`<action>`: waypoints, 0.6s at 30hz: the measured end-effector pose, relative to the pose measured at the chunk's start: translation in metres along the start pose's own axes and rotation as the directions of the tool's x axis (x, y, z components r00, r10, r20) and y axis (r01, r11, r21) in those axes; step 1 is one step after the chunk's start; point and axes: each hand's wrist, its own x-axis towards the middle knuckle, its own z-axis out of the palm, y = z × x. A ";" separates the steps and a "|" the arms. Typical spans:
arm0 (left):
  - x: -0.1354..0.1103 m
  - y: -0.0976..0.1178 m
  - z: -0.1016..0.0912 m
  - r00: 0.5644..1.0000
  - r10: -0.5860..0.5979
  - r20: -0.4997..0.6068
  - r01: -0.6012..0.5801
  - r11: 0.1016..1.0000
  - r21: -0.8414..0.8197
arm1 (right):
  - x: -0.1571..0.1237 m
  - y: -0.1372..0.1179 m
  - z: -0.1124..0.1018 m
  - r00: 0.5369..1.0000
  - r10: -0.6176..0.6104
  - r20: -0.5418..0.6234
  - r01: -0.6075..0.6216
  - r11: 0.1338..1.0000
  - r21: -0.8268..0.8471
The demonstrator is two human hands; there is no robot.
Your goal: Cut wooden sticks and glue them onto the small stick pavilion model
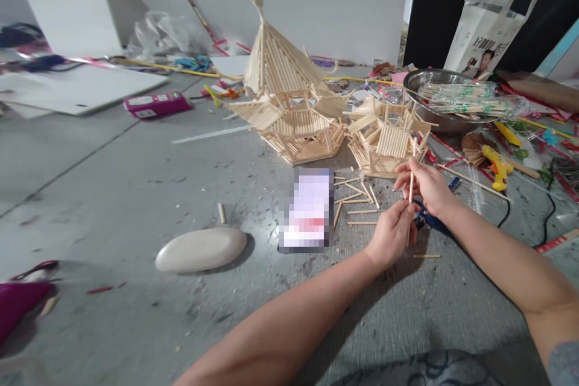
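Observation:
Both my hands hold one thin wooden stick (411, 184), which stands nearly upright. My left hand (392, 233) grips its lower end, fingers closed. My right hand (423, 184) pinches it higher up. Just behind them sits a small wooden stick structure (384, 142). A taller pagoda-like stick model (284, 96) stands to its left. Loose cut sticks (357, 202) lie on the grey floor left of my hands. Something blue (432, 220) lies under my right wrist.
A phone (307, 211) lies on the floor beside the sticks, with a smooth pale stone (201, 249) further left. A metal bowl (434, 102) holds packed sticks. A yellow glue gun (497, 166), a white tote bag (491, 24) and a pink box (156, 104) are around.

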 end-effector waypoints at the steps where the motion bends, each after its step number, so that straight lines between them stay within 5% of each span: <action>1: 0.000 -0.001 0.001 1.000 0.000 -0.008 0.000 1.000 0.001 | 0.001 0.000 0.000 1.000 0.020 -0.006 -0.020 1.000 0.010; 18: 0.008 -0.005 -0.003 0.993 0.041 -0.111 -0.045 0.998 -0.037 | 0.013 0.002 0.002 0.995 0.095 0.034 -0.097 0.993 0.064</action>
